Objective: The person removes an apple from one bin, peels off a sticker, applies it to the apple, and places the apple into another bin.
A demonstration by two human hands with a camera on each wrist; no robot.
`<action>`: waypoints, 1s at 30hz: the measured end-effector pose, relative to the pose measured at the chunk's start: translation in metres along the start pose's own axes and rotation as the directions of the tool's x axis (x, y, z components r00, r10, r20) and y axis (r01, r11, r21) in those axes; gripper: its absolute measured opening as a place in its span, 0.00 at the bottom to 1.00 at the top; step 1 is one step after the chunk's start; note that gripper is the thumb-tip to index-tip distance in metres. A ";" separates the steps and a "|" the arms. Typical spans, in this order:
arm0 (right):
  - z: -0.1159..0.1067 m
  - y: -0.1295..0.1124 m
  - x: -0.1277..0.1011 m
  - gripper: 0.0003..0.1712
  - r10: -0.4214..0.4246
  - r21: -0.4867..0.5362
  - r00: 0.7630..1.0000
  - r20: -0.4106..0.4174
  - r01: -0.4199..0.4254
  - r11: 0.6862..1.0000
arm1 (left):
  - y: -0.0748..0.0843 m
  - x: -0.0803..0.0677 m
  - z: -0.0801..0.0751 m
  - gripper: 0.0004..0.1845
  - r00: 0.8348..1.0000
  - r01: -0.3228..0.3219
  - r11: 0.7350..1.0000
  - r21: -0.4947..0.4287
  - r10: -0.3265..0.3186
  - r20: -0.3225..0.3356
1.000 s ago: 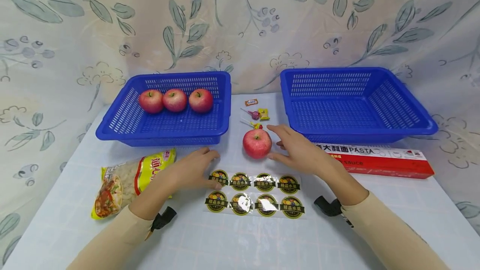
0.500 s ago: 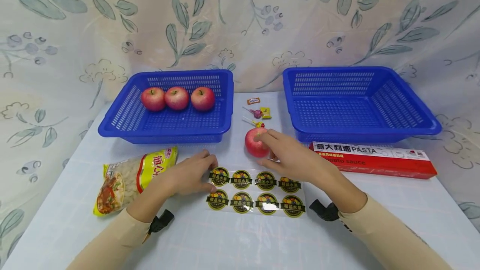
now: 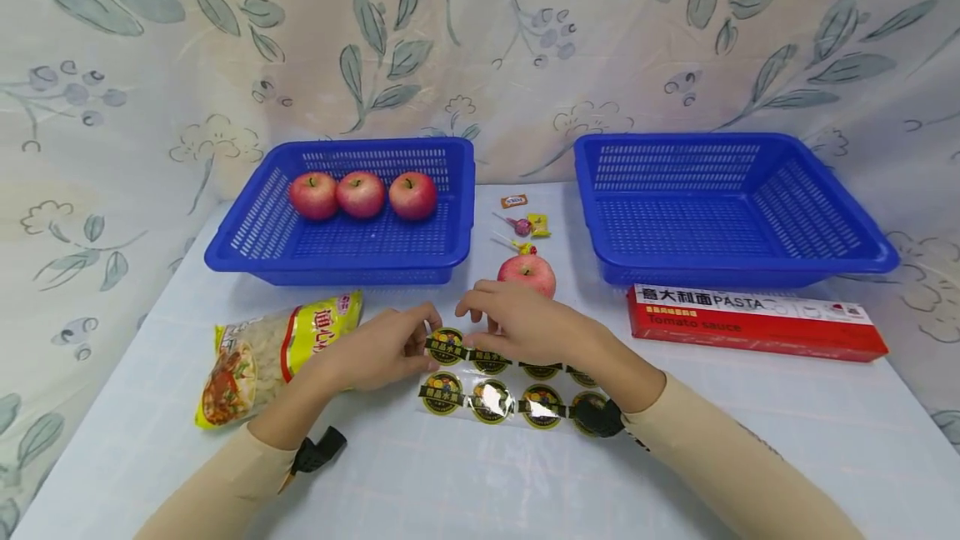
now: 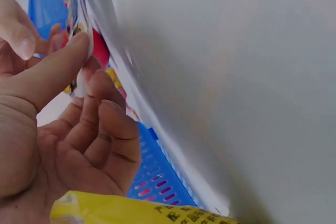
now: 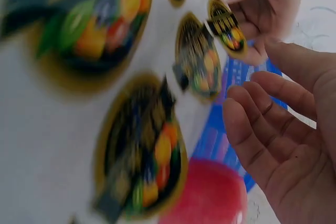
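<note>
Furthest left of the grip lies a pasta bag [image 3: 273, 354] on the surface [image 3: 450, 482], and behind it a blue basket [image 3: 255, 227] holds three apples [image 3: 361, 193] in a row along its back wall. The left hand [image 3: 386, 347] has thumb and fingers curled onto the left edge of the sticker sheet [image 3: 510, 394], pinching its corner and lifting it slightly; the left wrist view shows the thin film bent up between thumb and forefinger. The sheet looks light, floppy and glossy, so I would judge it slippery and prone to curl or crease, best taken at an edge or a bare margin, never on a sticker face. The right hand [image 3: 525, 325] hovers just right of that grip over the top row, fingers loosely bent with the tips close to the lifted corner, gripping nothing that I can see. Just behind it sits a lone apple [image 3: 527, 271], firm, smooth and likely to roll. Beyond lie a few sweets [image 3: 521, 227]. Further right stand an empty basket [image 3: 825, 215] and, before it, a red pasta box [image 3: 753, 322].
</note>
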State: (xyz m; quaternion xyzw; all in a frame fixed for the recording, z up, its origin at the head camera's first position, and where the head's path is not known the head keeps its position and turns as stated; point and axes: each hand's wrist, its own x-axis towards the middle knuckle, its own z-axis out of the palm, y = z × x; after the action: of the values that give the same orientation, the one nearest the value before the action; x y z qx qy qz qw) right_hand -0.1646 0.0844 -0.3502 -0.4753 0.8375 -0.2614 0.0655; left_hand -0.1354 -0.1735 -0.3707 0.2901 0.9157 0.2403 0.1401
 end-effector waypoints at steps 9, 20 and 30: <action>0.016 -0.001 0.015 0.07 -0.034 -0.024 0.999 -0.030 0.034 0.999 | 0.001 -0.003 0.000 0.19 0.999 -0.036 0.998 -0.043 0.035 -0.036; 0.022 0.001 0.019 0.04 -0.058 0.012 0.997 -0.045 0.059 0.998 | 0.000 -0.006 0.000 0.19 0.997 -0.068 0.996 -0.054 0.065 -0.039; 0.010 -0.001 0.009 0.03 0.000 0.093 1.000 -0.028 0.003 0.996 | -0.004 -0.007 -0.001 0.20 0.999 -0.030 0.999 0.042 0.029 0.022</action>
State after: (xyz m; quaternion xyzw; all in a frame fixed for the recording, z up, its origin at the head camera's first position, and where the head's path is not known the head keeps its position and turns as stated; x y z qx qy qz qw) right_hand -0.1653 0.0726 -0.3570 -0.4686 0.8251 -0.3067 0.0755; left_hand -0.1321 -0.1808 -0.3711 0.3089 0.9147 0.2196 0.1404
